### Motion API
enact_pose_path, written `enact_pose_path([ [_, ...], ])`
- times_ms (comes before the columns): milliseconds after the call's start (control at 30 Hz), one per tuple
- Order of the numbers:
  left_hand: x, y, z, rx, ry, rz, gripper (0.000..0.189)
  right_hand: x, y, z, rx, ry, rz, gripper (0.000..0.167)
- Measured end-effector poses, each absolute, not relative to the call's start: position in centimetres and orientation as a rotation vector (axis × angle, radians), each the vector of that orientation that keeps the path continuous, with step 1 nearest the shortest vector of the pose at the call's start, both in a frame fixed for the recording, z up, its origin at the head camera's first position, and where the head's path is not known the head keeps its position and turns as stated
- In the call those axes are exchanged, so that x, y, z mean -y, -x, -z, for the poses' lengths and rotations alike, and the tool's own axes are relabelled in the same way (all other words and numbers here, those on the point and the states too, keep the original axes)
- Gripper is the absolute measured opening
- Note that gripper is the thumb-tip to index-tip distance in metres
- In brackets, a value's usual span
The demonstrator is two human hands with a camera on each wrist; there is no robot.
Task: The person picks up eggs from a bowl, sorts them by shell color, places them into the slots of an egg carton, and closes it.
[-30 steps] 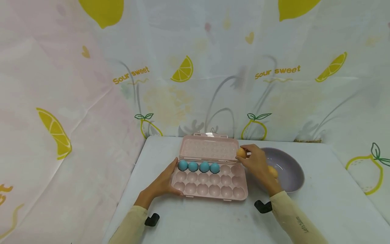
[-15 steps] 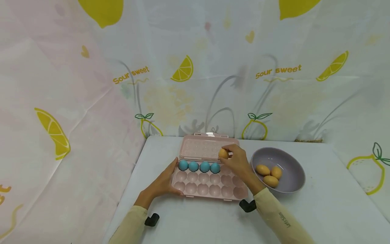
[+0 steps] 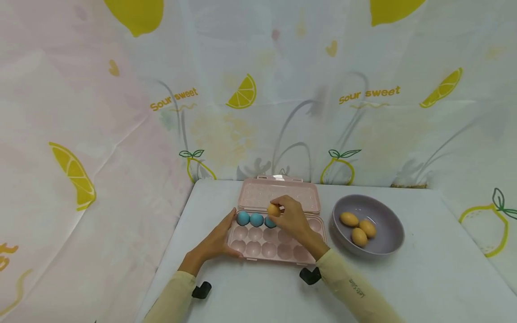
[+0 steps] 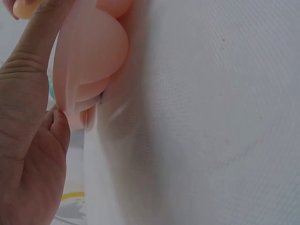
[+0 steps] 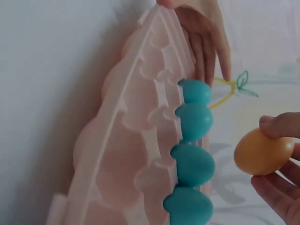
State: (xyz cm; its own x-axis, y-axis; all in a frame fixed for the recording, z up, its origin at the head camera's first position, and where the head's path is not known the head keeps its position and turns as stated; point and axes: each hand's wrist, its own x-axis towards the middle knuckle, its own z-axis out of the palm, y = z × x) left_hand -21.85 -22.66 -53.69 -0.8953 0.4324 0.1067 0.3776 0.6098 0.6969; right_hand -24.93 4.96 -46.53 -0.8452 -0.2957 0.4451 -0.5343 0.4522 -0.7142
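The pink egg carton (image 3: 261,259) lies on the table with its lid (image 3: 300,192) folded back. My left hand (image 3: 217,242) grips its left end, thumb at the near corner and fingers along the far side. Several blue eggs (image 3: 256,220) sit in the far row, filling it from the left, as the right wrist view (image 5: 192,164) confirms. My right hand (image 3: 294,220) pinches an orange-brown egg (image 5: 262,152) between thumb and fingertips, held above the blue eggs near the hinge. In the head view this hand hides part of the carton's right half.
A grey-purple bowl (image 3: 389,237) stands on the table right of the carton, with three orange-brown eggs (image 3: 359,237) in it. A lemon-print cloth (image 3: 274,125) hangs behind the white table (image 3: 250,296).
My right hand has carried the orange-brown egg leftward from beside the bowl to over the blue eggs. Eggs in the bowl have shifted slightly. My left hand stays on the carton.
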Motion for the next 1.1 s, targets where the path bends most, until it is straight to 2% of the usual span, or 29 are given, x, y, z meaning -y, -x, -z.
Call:
enact_pose_path([
  [467,22.9,21.9,53.7,-2.72,-0.729,-1.216,0.142,-1.3,23.8,48.1,2.575,-0.838,-1.278,0.029],
  [733,22.9,21.9,53.7,-2.716,-0.733,-1.233,0.141,0.1,23.5,48.6,2.578,-0.86,-1.311,0.034],
  [1100,23.0,21.9,54.2,-2.729,-0.779,-1.225,0.14,1.4,23.4,49.8,2.563,-0.854,-1.299,0.032],
])
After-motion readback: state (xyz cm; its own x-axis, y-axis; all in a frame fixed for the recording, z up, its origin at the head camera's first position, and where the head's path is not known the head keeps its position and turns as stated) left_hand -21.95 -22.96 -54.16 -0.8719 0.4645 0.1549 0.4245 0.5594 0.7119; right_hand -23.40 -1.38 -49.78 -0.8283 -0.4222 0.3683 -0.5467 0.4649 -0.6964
